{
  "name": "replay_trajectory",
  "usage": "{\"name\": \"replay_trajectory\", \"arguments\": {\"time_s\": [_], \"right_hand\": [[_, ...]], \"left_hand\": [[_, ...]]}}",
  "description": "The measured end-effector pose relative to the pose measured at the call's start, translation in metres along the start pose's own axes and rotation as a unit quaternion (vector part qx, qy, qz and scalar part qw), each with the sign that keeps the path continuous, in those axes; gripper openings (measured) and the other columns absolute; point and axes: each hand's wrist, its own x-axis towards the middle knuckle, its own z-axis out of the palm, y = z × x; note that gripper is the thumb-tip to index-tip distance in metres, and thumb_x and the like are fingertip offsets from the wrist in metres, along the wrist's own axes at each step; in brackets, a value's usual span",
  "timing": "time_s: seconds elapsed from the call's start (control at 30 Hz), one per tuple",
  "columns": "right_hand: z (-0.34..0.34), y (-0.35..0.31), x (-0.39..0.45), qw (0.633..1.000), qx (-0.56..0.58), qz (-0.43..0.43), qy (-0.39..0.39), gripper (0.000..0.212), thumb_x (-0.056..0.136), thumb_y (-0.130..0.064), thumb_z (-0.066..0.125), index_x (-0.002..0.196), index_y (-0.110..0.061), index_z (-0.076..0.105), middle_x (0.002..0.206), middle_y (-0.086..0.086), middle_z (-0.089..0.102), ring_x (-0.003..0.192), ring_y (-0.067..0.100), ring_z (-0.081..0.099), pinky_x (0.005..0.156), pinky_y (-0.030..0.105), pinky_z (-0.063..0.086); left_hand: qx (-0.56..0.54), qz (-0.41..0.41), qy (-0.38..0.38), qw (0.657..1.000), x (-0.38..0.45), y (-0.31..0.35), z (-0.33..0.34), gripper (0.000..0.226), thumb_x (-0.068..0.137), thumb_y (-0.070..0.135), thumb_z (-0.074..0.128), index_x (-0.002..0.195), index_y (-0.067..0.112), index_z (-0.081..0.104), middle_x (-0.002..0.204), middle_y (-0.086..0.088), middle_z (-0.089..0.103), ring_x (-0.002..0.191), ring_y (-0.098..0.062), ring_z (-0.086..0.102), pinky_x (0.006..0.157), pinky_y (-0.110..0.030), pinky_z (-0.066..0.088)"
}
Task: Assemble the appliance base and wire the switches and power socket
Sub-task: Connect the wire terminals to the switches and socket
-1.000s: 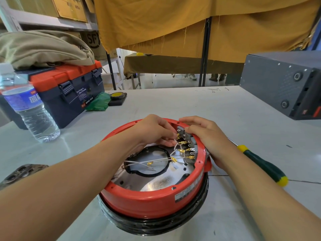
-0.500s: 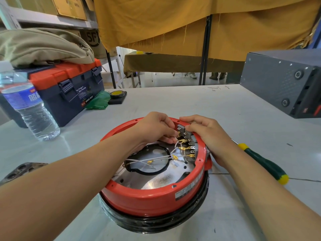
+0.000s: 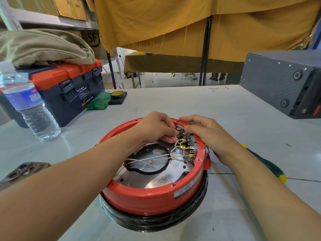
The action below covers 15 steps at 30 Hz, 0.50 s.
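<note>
The red base [image 3: 147, 197] sits upside down on the white table [image 3: 234, 119], nearest the person, resting on a black ring [image 3: 156, 221]. It looks like rigid plastic over a shiny metal plate [image 3: 156, 181], so it should stay put under light pressure; the rim is the safe place to steady it.

Inside, thin white wires [image 3: 151, 157] cross the plate, each ending in a small brass connector [image 3: 182, 147]. These are probably limp and light, and the connectors small and slippery; they are best pinched by the metal end, not pulled by the wire, which could bend or tear loose.

At the far side of the base, the left hand [image 3: 154, 127] has its fingers curled down and seems to pinch a connector at the row of switch terminals [image 3: 188, 141], though what exactly it holds is hidden. The right hand [image 3: 206, 134] lies over the rim, its fingers bent onto the switch block, bracing it.

A green screwdriver [image 3: 267, 164] lies just right of the right forearm. Further off stand a water bottle [image 3: 29, 108] and a toolbox [image 3: 69, 87].
</note>
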Motion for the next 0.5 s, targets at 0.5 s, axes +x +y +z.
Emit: {"name": "replay_trajectory", "arguments": {"time_s": [0.5], "right_hand": [[0.007, -0.002, -0.002, 1.000, 0.008, 0.013, 0.018, 0.030, 0.091, -0.006, 0.050, 0.108, -0.025, 0.065, 0.082, -0.003, 0.071, 0.060, 0.017, 0.065, 0.059, 0.030, 0.052]], "left_hand": [[0.250, 0.048, 0.001, 0.967, -0.014, 0.018, 0.004, 0.002, 0.076, 0.017, 0.074, 0.075, 0.015, 0.075, 0.054, 0.010, 0.060, 0.052, -0.003, 0.053, 0.053, -0.016, 0.044]]}}
